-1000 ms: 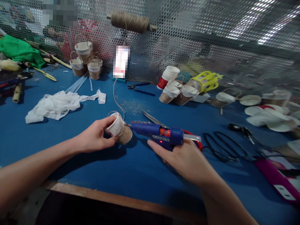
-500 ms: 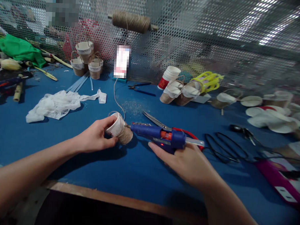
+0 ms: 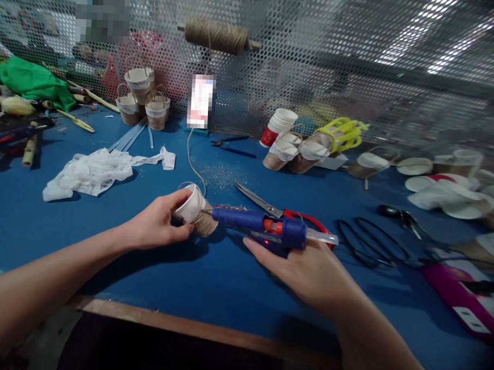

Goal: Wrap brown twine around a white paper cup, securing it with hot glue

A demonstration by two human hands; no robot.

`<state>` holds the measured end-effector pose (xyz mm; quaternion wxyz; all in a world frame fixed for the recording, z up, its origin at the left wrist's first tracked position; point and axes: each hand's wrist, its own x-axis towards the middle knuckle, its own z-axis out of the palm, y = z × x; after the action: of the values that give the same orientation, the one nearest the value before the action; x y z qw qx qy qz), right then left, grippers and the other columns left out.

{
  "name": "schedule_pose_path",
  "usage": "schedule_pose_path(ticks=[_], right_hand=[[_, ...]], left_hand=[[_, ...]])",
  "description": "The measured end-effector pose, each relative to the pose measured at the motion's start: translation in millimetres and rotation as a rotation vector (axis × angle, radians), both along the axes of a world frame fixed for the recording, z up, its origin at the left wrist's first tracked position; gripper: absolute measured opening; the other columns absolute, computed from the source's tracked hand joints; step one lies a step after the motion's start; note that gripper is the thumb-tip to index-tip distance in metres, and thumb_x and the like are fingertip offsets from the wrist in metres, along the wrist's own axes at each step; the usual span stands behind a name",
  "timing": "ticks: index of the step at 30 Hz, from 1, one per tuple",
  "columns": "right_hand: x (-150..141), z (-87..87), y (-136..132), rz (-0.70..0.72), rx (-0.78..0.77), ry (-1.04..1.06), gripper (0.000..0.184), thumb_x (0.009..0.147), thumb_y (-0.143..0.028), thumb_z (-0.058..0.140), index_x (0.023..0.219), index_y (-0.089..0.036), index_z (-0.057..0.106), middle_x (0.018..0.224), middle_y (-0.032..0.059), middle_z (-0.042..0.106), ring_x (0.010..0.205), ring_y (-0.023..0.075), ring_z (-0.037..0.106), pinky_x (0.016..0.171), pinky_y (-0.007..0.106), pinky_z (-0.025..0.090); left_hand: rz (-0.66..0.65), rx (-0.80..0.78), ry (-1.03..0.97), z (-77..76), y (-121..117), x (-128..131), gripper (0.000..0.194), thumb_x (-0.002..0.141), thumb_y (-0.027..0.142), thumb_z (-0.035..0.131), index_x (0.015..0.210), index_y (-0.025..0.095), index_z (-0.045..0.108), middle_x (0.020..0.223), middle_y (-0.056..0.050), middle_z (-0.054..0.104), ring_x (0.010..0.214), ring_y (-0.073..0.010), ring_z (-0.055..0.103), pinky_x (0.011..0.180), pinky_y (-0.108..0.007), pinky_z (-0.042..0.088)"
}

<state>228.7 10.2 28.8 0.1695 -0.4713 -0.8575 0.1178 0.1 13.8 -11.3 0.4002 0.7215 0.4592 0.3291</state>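
Note:
My left hand [image 3: 157,225] grips a small paper cup [image 3: 191,205] lying on its side just above the blue table [image 3: 210,276]; jute twine is wound round the cup's lower part [image 3: 206,224]. My right hand [image 3: 304,269] holds a blue glue gun [image 3: 261,227] with an orange trigger, and its nozzle touches the cup where the twine wrap ends. A strand of twine [image 3: 190,155] runs from the cup up to a twine spool [image 3: 216,35] on the mesh wall.
Red-handled scissors [image 3: 278,211] lie just behind the glue gun, a black cable [image 3: 371,245] to its right. White lace fabric [image 3: 92,170] lies at the left. Finished twine-wrapped cups [image 3: 142,96] and stacked paper cups [image 3: 278,126] stand at the back. A person sits behind the mesh.
The glue gun has shifted slightly left, bringing its nozzle against the cup. My left hand and the cup stay almost still.

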Motion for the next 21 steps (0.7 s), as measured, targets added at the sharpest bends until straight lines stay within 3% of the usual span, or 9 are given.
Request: schedule_pose_path(ticks=[5, 10, 21], right_hand=[[-5, 2.1, -3, 0.001, -0.057, 0.096, 0.017, 0.074, -0.031, 0.049, 0.067, -0.021, 0.061, 0.062, 0.0019, 0.065, 0.059, 0.0180, 0.062, 0.056, 0.028, 0.049], [-11, 0.0, -5, -0.024, -0.158, 0.181, 0.016, 0.074, -0.028, 0.048, 0.062, -0.021, 0.056, 0.054, 0.0011, 0.060, 0.048, 0.0152, 0.056, 0.045, 0.025, 0.046], [-4, 0.9, -2, -0.036, -0.045, 0.089, 0.020, 0.074, -0.031, 0.053, 0.057, -0.021, 0.050, 0.049, -0.0029, 0.055, 0.046, 0.0128, 0.051, 0.048, 0.025, 0.043]], left_hand=[[-0.001, 0.012, -0.037, -1.9, 1, -1, 0.029, 0.070, 0.014, 0.054, 0.099, 0.013, 0.052, 0.084, -0.003, 0.055, 0.069, -0.0115, 0.050, 0.062, -0.022, 0.041], [0.008, 0.014, -0.042, -1.9, 2, -1, 0.029, 0.070, 0.014, 0.055, 0.099, 0.013, 0.051, 0.082, -0.003, 0.056, 0.068, -0.0122, 0.051, 0.063, -0.023, 0.042], [0.000, -0.044, -0.073, 1.9, 1, 1, 0.029, 0.068, 0.014, 0.054, 0.098, 0.010, 0.052, 0.078, -0.002, 0.054, 0.064, -0.0105, 0.047, 0.059, -0.022, 0.040]])
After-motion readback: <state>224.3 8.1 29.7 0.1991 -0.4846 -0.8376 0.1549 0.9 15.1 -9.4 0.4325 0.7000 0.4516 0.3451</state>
